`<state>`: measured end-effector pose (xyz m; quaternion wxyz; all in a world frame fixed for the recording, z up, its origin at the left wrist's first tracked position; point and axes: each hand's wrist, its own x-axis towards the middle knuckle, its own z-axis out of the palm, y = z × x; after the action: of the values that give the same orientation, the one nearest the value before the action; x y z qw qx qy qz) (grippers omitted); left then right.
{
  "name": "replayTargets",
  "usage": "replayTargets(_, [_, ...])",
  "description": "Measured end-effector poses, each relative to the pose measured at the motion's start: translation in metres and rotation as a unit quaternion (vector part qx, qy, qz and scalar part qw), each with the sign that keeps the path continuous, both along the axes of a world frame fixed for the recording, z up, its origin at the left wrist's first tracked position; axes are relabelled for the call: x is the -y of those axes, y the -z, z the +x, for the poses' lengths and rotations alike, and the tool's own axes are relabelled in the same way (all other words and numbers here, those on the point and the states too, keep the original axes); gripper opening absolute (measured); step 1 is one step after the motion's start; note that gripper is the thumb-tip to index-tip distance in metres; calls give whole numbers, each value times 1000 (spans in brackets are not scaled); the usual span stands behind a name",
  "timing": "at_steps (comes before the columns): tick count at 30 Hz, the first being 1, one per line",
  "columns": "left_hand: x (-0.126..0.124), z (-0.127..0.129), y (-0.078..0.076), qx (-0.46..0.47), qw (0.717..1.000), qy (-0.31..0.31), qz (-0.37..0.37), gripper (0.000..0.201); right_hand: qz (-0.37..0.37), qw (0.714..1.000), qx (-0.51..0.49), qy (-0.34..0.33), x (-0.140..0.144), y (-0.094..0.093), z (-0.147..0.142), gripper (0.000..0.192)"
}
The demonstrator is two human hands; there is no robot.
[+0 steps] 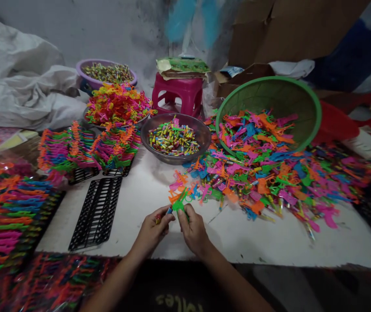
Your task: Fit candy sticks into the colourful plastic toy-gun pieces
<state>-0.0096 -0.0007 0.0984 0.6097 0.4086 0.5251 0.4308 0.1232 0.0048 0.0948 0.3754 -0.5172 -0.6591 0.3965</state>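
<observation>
My left hand [154, 227] is closed around small coloured tubes. One tube [158, 219] with a yellow and red end shows at its knuckles, and a blue tube tip [169, 211] pokes out by the fingertips. Right beside it, my right hand [193, 229] pinches a bright green plastic piece [178, 205] between thumb and fingers. The blue tip points at the green piece; I cannot tell whether they touch. Just beyond my hands lie loose orange, pink and blue plastic pieces [201, 190] on the white table [237, 247].
A metal bowl [148, 149] of small tubes stands ahead. To the right, a green basket [317, 108] lies tipped, with a heap of plastic pieces [260, 173] spilling out. A black slotted rack [96, 212] and filled racks [16, 221] are at left. A pink stool [193, 93] stands behind.
</observation>
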Motion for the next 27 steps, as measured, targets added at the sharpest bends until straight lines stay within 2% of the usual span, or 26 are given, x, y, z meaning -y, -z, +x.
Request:
replayTargets(8, [1, 3, -6, -15, 1000, -18, 15, 34, 21, 999, 25, 13, 4, 3, 0, 19])
replayTargets(18, [10, 15, 5, 106, 993, -34, -48, 31, 44, 998, 13, 50, 8, 3, -7, 21])
replayTargets(22, [9, 16, 3, 84, 995, -26, -44, 34, 52, 998, 23, 41, 8, 2, -4, 21])
replayTargets(27, [7, 17, -1, 31, 999, -33, 0, 38, 92, 994, 41, 44, 10, 4, 1, 17])
